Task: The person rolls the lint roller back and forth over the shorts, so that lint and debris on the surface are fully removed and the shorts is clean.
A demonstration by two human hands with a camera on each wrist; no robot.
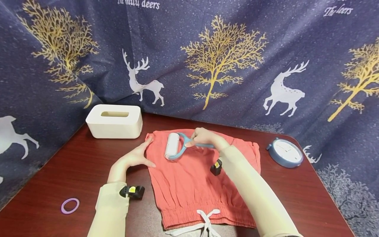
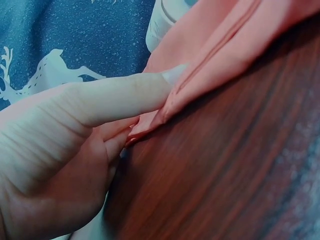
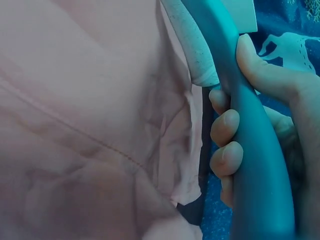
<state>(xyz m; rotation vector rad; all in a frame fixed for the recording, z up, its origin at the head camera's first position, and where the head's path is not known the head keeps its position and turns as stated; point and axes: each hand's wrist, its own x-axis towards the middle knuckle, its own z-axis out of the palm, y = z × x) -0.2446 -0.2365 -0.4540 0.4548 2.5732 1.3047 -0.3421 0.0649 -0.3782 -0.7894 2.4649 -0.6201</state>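
Observation:
Coral-red shorts [image 1: 189,184] lie spread on the table, their gathered waistband and white drawstring [image 1: 205,220] toward me. My right hand [image 1: 202,137] grips the blue handle of a lint roller [image 1: 172,144], its white roll over the upper left part of the shorts. In the right wrist view, curled fingers wrap the handle [image 3: 260,165], with the thumb along it. At the left edge of the shorts my left hand [image 1: 136,157] rests with thumb and fingers spread. Its straight thumb [image 2: 135,95] touches the cloth in the left wrist view.
A white tissue box [image 1: 115,128] stands at the back left. A purple ring [image 1: 70,206] lies at the front left. On the right is a round blue clock [image 1: 285,153] near the table edge. Behind the table hangs a dark blue curtain [image 1: 171,39] with deer and trees.

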